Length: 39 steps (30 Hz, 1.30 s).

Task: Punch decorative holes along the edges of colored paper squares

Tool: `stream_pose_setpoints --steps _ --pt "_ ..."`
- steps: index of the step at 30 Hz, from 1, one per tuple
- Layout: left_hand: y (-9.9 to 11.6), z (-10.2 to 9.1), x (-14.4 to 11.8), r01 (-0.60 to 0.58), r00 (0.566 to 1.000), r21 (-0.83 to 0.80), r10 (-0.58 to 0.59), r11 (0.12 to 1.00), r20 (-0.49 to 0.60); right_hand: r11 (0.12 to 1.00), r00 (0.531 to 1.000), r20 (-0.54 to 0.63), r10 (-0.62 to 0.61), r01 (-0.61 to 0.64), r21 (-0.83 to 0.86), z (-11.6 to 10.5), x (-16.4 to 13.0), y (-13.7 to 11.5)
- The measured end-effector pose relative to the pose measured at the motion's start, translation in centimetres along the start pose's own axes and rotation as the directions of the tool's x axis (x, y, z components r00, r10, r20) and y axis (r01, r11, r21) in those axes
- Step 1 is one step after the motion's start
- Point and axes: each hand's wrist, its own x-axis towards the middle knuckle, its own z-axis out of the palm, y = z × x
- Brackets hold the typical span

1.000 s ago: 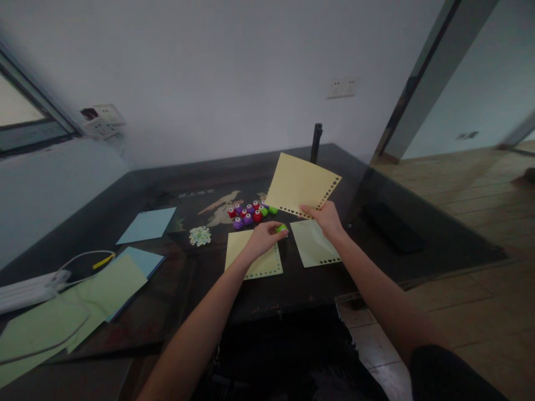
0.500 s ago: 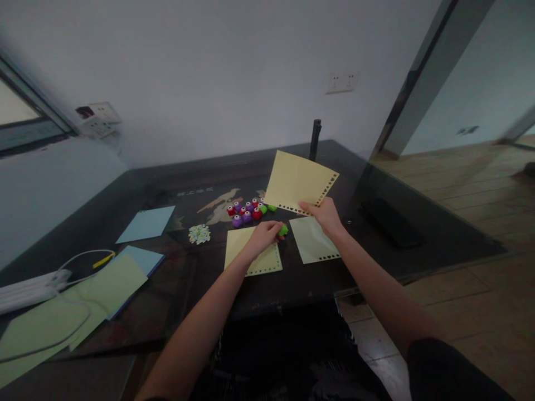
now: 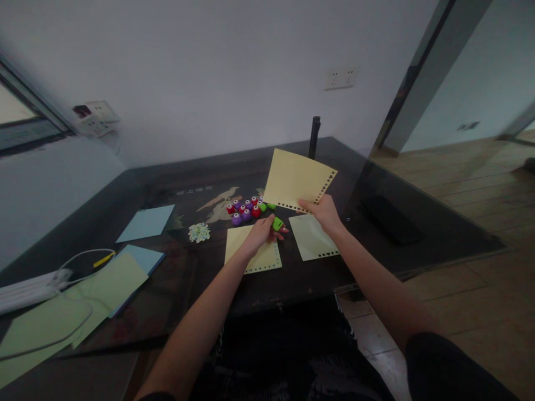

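Pale characters are printed on the tabletop [image 3: 125,192], beyond the left hand [image 3: 259,234]; too blurred to read.

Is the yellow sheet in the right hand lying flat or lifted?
Lifted: the right hand holds the yellow sheet tilted above the table.

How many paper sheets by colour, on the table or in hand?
Yellow: 2, one held up by the right hand at, one flat under the left hand at.
Pale green: 3, one at, two overlapping at and.
Blue: 2, at and.
Total: 7, though stacked sheets may hide more.
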Motion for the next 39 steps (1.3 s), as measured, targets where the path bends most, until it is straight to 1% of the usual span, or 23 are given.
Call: stream_pose_setpoints --steps 4,7,9,11,12,13,15,16,17,18,19,21,24,28,34,39 --pt "0.0 0.0 -0.1 0.018 1.000 -0.048 -0.018 0.999 0.006 1.000 1.000 -0.001 0.006 -0.006 0.012 0.1 -0.2 -0.3" --pt "-0.3 -0.1 0.2 0.011 1.000 -0.024 -0.011 1.000 0.004 1.000 1.000 -0.025 0.007 -0.007 -0.001 0.2 -0.3 -0.6" --pt "-0.5 -0.1 0.4 -0.025 1.000 0.057 0.026 0.998 -0.016 1.000 0.999 -0.035 -0.003 0.002 -0.018 0.2 -0.3 -0.8" --pt "-0.7 0.0 0.5 -0.104 0.991 0.215 0.118 0.971 -0.057 1.000 0.999 -0.034 -0.010 0.009 -0.026 0.2 -0.4 -0.9" --pt "-0.7 0.0 0.4 -0.157 0.980 0.325 0.189 0.933 -0.067 1.000 0.999 -0.033 -0.010 0.009 -0.024 0.3 -0.4 -0.9" --pt "-0.7 0.1 0.3 -0.213 0.963 0.443 0.265 0.871 -0.059 1.000 0.999 -0.031 -0.007 0.007 -0.020 0.3 -0.4 -0.9" --pt "-0.5 0.2 -0.1 -0.293 0.926 0.646 0.377 0.705 0.009 1.000 1.000 -0.022 0.007 -0.008 -0.012 0.3 -0.3 -0.7" --pt "-0.4 0.3 -0.3 -0.310 0.916 0.714 0.399 0.628 0.047 1.000 1.000 -0.016 0.014 -0.014 -0.009 0.3 -0.3 -0.6" --pt "-0.2 0.3 -0.5 -0.314 0.911 0.760 0.406 0.569 0.073 1.000 1.000 -0.013 0.018 -0.018 -0.010 0.2 -0.2 -0.5" --pt "-0.1 0.4 -0.7 -0.308 0.911 0.791 0.405 0.529 0.084 1.000 1.000 -0.013 0.019 -0.019 -0.014 0.2 -0.2 -0.4" --pt "-0.1 0.4 -0.7 -0.298 0.911 0.812 0.403 0.503 0.084 1.000 1.000 -0.013 0.018 -0.018 -0.020 0.2 -0.2 -0.4" --pt "-0.1 0.4 -0.8 -0.280 0.912 0.832 0.405 0.479 0.074 0.999 1.000 -0.014 0.013 -0.014 -0.029 0.2 -0.2 -0.4" --pt "-0.2 0.3 -0.7 -0.269 0.912 0.827 0.408 0.493 0.054 1.000 1.000 -0.007 0.014 -0.014 -0.017 0.2 -0.4 -0.7" --pt "-0.4 0.2 -0.5 -0.260 0.912 0.785 0.409 0.563 0.009 1.000 1.000 -0.003 0.015 -0.014 0.007 0.3 -0.5 -0.8" --pt "-0.6 0.0 -0.1 -0.302 0.895 0.711 0.446 0.635 -0.018 0.999 1.000 -0.019 -0.005 0.006 0.049 0.2 -0.3 -0.5" --pt "-0.6 0.2 0.1 -0.333 0.898 0.584 0.438 0.740 -0.043 0.996 0.998 -0.068 -0.009 0.015 0.093 -0.1 0.0 -0.8"
